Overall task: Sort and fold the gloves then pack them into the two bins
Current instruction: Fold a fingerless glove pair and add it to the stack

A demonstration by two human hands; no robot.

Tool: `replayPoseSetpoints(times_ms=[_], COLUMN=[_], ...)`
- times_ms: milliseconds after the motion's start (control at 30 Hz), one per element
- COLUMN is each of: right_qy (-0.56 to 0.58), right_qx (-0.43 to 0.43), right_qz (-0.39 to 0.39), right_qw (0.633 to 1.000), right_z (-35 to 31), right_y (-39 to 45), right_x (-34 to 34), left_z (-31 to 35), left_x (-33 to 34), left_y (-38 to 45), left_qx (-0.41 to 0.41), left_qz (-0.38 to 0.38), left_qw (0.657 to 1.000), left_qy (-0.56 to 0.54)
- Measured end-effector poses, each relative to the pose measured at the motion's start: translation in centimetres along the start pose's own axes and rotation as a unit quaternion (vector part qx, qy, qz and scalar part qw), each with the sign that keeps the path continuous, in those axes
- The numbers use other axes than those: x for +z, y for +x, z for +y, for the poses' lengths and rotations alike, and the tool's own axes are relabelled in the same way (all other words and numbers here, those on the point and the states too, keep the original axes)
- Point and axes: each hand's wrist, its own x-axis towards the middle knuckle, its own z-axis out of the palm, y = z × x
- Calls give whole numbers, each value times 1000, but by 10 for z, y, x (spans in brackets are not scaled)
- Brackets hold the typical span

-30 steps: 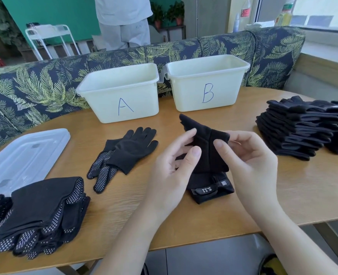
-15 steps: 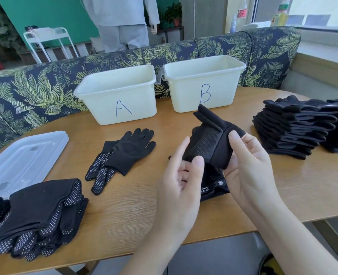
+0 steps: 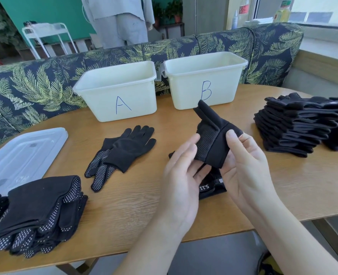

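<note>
**Folding a strap-cuff glove above the table, both bins apparently unfilled**

At far left a folded pile of dotted gloves (image 3: 33, 213) lies on the wooden table (image 3: 124, 215), with one clear lid (image 3: 23, 155) behind it. Next comes a loose pair of dotted gloves (image 3: 122, 153), one lying across the other, in front of bin A (image 3: 118, 92). Bin B (image 3: 206, 80) stands just to its right; there are two bins, and nothing shows above either rim, though their floors are hidden.

The step in hand looks like the fold. The left hand (image 3: 182, 175) steadies the near edge of the black glove (image 3: 213, 139) with thumb and fingertips, fingers only lightly bent. The right hand (image 3: 243, 167) pinches the doubled fabric between thumb on top and fingers underneath. The glove is lifted clear of the table, its fingers pointing toward bin B, while its labelled cuff hangs low between the palms; whether a second glove lies beneath cannot be told.

The next move probably calls for closing the fold flat, then choosing the bin for this type.

At far right, two stacks of black gloves (image 3: 297, 126) sit close together; their number cannot be counted.
</note>
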Motion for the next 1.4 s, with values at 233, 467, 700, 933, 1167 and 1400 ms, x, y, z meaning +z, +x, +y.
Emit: replayPoseSetpoints(times_ms=[233, 467, 700, 933, 1167, 1400], right_qy=[-220, -421, -570, -688, -739, -716], right_qx=[29, 51, 30, -28, -43, -279], right_qz=[19, -6, -31, -49, -54, -114], right_qw=[975, 906, 820, 724, 670, 630], right_z=[-2, -20, -26, -20, -25, -8], right_y=[3, 3, 1, 4, 7, 20], right_x=[-18, -27, -38, -54, -60, -50], left_z=[9, 6, -2, -5, -3, -2], left_x=[-23, -31, -33, -35, -36, -37], left_y=[22, 25, 24, 22, 18, 20], left_qx=[114, 157, 121, 129, 108, 123], left_qz=[69, 41, 26, 62, 74, -14], left_qw=[955, 876, 822, 760, 739, 735], left_qy=[265, 455, 556, 634, 661, 667])
